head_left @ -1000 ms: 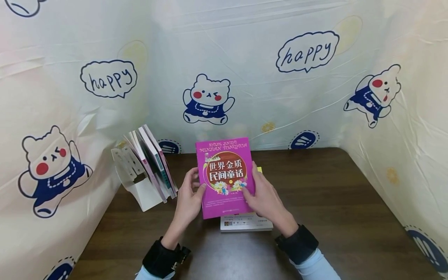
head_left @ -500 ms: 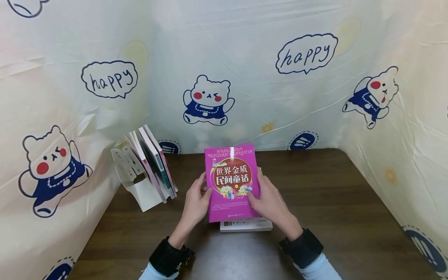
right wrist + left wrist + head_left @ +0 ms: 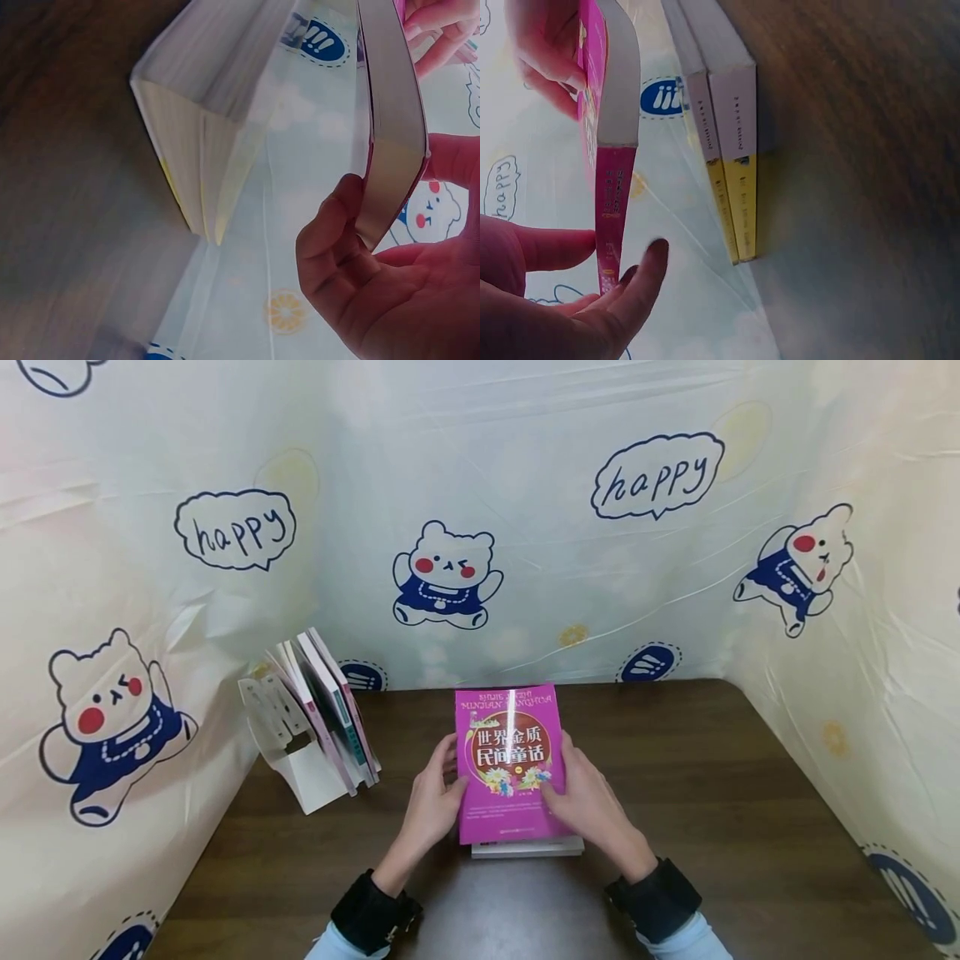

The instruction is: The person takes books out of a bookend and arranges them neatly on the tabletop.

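Both hands hold a magenta paperback book (image 3: 510, 814) with Chinese lettering and flowers on its cover. My left hand (image 3: 433, 802) pinches its left edge, thumb on the cover and fingers behind. On the opposite edge, my right hand (image 3: 600, 806) grips it the same way, fingers curled underneath. Two stacked books (image 3: 724, 161) with white and yellow spines lie on the table below. In the wrist views a gap separates the magenta book from that stack. From the head, it hides nearly all of the stack except a white front edge.
A white book rack (image 3: 311, 777) with several upright books (image 3: 330, 710) stands at the table's left back. The brown wooden table (image 3: 712, 827) meets a pale curtain (image 3: 525, 468) printed with bears, at the back and both sides.
Both hands have carried the magenta book right and toward the front, over the stack. It now covers more of the stack from the head view. The rack has not moved.
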A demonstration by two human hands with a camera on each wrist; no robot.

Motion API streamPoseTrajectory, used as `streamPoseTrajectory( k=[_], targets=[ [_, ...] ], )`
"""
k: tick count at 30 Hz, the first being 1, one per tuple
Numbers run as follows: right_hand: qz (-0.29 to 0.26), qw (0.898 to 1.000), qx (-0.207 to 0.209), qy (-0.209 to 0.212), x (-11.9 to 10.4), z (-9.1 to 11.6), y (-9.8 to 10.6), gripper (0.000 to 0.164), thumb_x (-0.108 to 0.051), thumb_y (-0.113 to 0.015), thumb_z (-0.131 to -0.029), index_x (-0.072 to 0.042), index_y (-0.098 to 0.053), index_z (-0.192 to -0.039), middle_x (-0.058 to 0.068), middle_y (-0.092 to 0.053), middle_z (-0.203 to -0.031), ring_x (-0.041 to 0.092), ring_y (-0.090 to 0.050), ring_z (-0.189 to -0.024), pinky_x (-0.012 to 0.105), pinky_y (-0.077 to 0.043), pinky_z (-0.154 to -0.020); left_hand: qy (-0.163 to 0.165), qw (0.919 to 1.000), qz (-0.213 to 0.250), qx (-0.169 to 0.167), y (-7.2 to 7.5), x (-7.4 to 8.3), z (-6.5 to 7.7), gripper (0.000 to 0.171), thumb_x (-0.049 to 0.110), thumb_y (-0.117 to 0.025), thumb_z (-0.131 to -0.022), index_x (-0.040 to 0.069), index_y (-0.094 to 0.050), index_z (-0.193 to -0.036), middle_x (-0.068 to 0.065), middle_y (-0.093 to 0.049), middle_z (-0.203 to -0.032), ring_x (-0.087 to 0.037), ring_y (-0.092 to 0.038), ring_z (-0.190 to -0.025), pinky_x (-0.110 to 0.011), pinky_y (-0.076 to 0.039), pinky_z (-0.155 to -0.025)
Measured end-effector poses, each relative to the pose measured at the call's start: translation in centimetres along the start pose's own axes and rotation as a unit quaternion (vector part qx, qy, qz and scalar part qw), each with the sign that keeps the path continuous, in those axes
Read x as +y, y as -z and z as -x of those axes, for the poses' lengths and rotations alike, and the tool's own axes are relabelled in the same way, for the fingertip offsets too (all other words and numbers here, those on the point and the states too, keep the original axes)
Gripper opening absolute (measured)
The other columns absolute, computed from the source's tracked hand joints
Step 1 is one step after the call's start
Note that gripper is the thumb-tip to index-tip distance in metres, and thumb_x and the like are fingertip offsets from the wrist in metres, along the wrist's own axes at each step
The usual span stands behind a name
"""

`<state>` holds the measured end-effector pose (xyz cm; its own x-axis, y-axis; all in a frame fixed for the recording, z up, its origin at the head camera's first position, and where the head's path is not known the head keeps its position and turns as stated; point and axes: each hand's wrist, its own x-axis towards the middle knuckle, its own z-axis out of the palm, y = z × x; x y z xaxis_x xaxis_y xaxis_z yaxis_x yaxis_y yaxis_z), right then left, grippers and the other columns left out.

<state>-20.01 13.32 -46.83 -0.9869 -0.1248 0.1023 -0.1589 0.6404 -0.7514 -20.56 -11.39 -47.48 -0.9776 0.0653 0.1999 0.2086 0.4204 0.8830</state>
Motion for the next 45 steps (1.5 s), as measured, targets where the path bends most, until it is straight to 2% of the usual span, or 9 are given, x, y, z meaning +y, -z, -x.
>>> streamPoseTrajectory(
  k=[5,14,21,32,39,45],
  targets=[
    [0.013,1.000,-0.005,-0.011,0.5,0.1,-0.1,0.098,-0.024,-0.077,-0.091,-0.007,-0.016,-0.166,0.018,-0.052,-0.149,0.031,-0.063,-0.118,0.054,-0.062,-0.094,-0.001,0.9999,-0.013,-0.011,-0.4,-0.1,0.1,0.063,-0.003,-0.061,-0.102,0.008,-0.038,-0.159,-0.026,-0.057,-0.149,-0.041,-0.054,-0.137,-0.060,-0.053,-0.105],
    [0.025,0.999,-0.020,-0.033,1.0,0.2,-0.1,0.098,-0.022,-0.076,-0.091,-0.002,-0.015,-0.165,0.022,-0.052,-0.149,0.030,-0.064,-0.111,0.052,-0.063,-0.090,-0.002,0.9978,-0.059,-0.032,-1.2,-0.7,-0.1,0.054,-0.002,-0.061,-0.101,0.004,-0.048,-0.154,-0.026,-0.058,-0.151,-0.041,-0.055,-0.137,-0.059,-0.050,-0.108],
    [0.027,0.998,-0.032,-0.052,1.2,0.2,-0.2,0.099,-0.024,-0.075,-0.092,-0.003,-0.012,-0.166,0.022,-0.049,-0.153,0.031,-0.064,-0.113,0.052,-0.063,-0.090,0.004,0.9947,-0.091,-0.048,-1.7,-1.0,-0.4,0.051,-0.001,-0.061,-0.100,0.004,-0.053,-0.151,-0.026,-0.059,-0.149,-0.042,-0.052,-0.138,-0.062,-0.045,-0.112],
    [0.026,0.997,-0.040,-0.064,2.0,-0.4,-0.5,0.096,-0.025,-0.077,-0.089,-0.002,-0.020,-0.163,0.019,-0.055,-0.147,0.030,-0.065,-0.113,0.054,-0.062,-0.092,0.024,0.9890,-0.116,-0.088,-2.0,-1.3,-0.8,0.051,0.004,-0.060,-0.103,0.003,-0.049,-0.153,-0.028,-0.055,-0.152,-0.044,-0.052,-0.138,-0.062,-0.044,-0.113],
    [0.007,0.996,-0.045,-0.073,2.4,-0.5,-0.9,0.093,-0.025,-0.079,-0.087,-0.005,-0.025,-0.161,0.015,-0.061,-0.135,0.027,-0.067,-0.109,0.051,-0.064,-0.088,0.037,0.9857,-0.122,-0.111,-2.1,-1.4,-0.8,0.052,0.004,-0.058,-0.104,0.001,-0.046,-0.154,-0.029,-0.055,-0.152,-0.044,-0.051,-0.139,-0.062,-0.045,-0.113],
    [0.016,0.996,-0.045,-0.076,2.4,-0.6,-0.9,0.095,-0.026,-0.079,-0.088,-0.003,-0.024,-0.161,0.017,-0.060,-0.139,0.029,-0.066,-0.112,0.054,-0.063,-0.091,0.041,0.9838,-0.124,-0.122,-2.2,-1.3,-1.0,0.050,0.005,-0.057,-0.105,0.000,-0.046,-0.154,-0.030,-0.055,-0.152,-0.044,-0.052,-0.139,-0.062,-0.046,-0.112]
  ],
)
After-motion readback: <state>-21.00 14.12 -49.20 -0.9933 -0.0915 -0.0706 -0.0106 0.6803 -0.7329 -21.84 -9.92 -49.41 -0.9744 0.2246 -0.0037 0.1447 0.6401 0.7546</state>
